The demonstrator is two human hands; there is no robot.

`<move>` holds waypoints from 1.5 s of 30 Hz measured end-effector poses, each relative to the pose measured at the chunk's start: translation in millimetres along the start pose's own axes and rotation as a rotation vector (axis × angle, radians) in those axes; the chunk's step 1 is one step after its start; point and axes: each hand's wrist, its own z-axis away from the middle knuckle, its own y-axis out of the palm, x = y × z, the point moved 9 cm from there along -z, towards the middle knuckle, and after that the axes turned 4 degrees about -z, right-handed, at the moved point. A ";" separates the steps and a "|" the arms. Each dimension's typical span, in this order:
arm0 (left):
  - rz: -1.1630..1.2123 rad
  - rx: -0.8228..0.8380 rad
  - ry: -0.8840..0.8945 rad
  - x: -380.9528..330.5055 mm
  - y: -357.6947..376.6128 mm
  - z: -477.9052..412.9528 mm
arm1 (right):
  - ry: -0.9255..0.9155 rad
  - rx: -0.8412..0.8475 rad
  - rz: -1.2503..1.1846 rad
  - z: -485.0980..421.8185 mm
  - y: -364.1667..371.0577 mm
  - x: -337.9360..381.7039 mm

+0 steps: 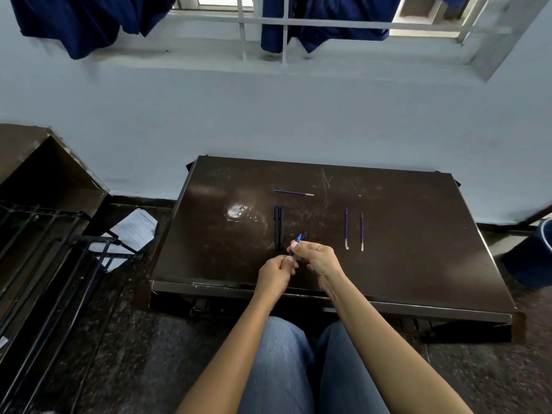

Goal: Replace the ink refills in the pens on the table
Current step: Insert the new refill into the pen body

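Head view, looking down over a dark brown table (418,264) with two black pens (278,227) lying side by side on it, touching, their length running away from the person.

Just to the right of the black pens and slightly nearer the person, both hands meet on a blue pen (299,238), held above the tabletop. The right hand (318,258) has its fingers curled and pinches the pen's middle. The blue end sticks out past the fingertips, angled up and away. The left hand (276,273), nearer than the black pens, pinches the pen's near end between thumb and curled fingers. Most of the pen's body is hidden inside the two grips, so I cannot tell whether it is whole or unscrewed.

Beyond the black pens, toward the wall, a single refill (294,192) lies crosswise. Well to the right of the black pens, two refills (346,228) lie parallel to them and slightly apart from each other, with their pale tips toward the person.

Left of the black pens there is a whitish scuff (239,211) on the tabletop. Further left, off the table, papers (137,228) lie on the floor beside a metal rack (44,249). Far to the right stands a blue bucket (537,255). High beyond the pens, dark blue cloth (86,22) hangs over the window bars.
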 end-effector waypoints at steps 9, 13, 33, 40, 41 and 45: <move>0.068 0.044 -0.133 25.9 -12.1 -18.7 | -0.191 -0.177 0.685 -59.4 -26.2 15.3; 0.096 0.068 -0.153 25.9 -10.5 -18.5 | -0.169 -0.017 1.084 -75.6 2.5 -1.1; 0.187 0.151 -0.135 0.3 3.9 -1.2 | -0.076 -0.154 -0.537 -26.2 -31.1 19.5; 0.223 0.157 -0.116 -9.4 5.8 15.0 | -0.123 -0.084 -0.462 -13.5 -23.5 33.4; 0.226 0.157 -0.114 -10.7 5.3 17.0 | -0.127 -0.074 -0.424 -12.3 -22.4 34.5; 0.288 0.148 -0.132 -15.5 5.3 23.7 | -0.145 0.004 -0.277 -5.7 -14.3 39.3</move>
